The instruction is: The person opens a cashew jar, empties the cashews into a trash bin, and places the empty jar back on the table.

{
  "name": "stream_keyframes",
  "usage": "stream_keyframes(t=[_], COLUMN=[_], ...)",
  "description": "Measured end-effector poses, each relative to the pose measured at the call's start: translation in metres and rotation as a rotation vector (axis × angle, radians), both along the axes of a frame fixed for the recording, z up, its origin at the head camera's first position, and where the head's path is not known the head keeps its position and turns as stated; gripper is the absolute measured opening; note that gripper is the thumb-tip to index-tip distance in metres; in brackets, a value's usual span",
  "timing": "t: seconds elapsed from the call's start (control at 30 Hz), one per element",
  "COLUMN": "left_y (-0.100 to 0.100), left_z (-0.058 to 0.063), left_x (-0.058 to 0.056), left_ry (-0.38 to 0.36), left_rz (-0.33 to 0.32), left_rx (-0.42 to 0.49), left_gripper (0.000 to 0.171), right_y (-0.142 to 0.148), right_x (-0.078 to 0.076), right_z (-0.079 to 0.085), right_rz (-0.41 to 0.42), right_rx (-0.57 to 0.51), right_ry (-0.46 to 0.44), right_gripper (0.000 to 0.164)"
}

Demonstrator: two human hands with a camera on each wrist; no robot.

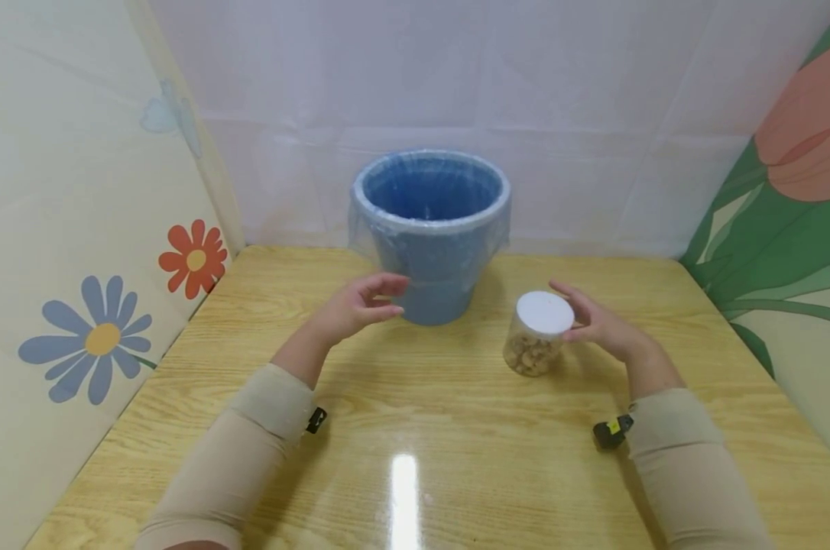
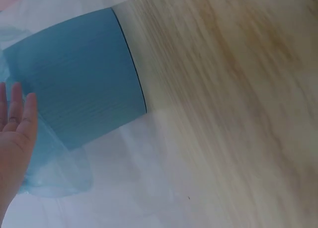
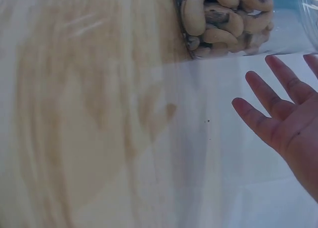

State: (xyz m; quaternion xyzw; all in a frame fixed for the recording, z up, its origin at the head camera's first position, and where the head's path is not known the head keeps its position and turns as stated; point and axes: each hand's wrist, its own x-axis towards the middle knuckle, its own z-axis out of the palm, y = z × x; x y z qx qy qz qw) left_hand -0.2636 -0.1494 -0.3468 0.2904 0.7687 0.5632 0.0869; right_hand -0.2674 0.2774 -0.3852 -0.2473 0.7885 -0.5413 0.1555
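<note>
A clear jar point(image 1: 530, 351) of cashews with a white lid point(image 1: 545, 312) stands upright on the wooden table. Close against its right side is my right hand point(image 1: 604, 325), fingers spread and loosely bent; whether the fingertips touch the jar I cannot tell. In the right wrist view, the cashews point(image 3: 223, 19) show through the jar wall, above the extended fingers point(image 3: 261, 94). My left hand point(image 1: 356, 307) hovers in front of a blue bin point(image 1: 432, 267), its fingers relaxed and holding nothing. The left wrist view shows that hand point(image 2: 17, 133) beside the bin's wall point(image 2: 84, 79).
A clear plastic liner point(image 1: 499, 221) is folded over the bin's rim and hangs down outside. White sheeting point(image 1: 559, 130) backs the table point(image 1: 456, 443). Panels with printed flowers point(image 1: 102, 340) rise at both sides.
</note>
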Motion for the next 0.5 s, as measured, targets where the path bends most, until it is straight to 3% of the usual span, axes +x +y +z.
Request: stream_keyframes(t=[0.37,0.5], left_y=[0.02,0.027], left_z=[-0.004,-0.006], left_x=[0.0,-0.001], left_ry=[0.079,0.062], left_rz=[-0.04,-0.056], left_rx=[-0.07,-0.102], left_gripper=[0.048,0.051], right_y=[-0.003,-0.003], right_x=[0.0,-0.002], right_z=[-0.009,-0.012], right_rz=[-0.014,-0.017], right_rx=[-0.024,-0.029], right_ry=[-0.014,-0.022], right_gripper=[0.091,0.091])
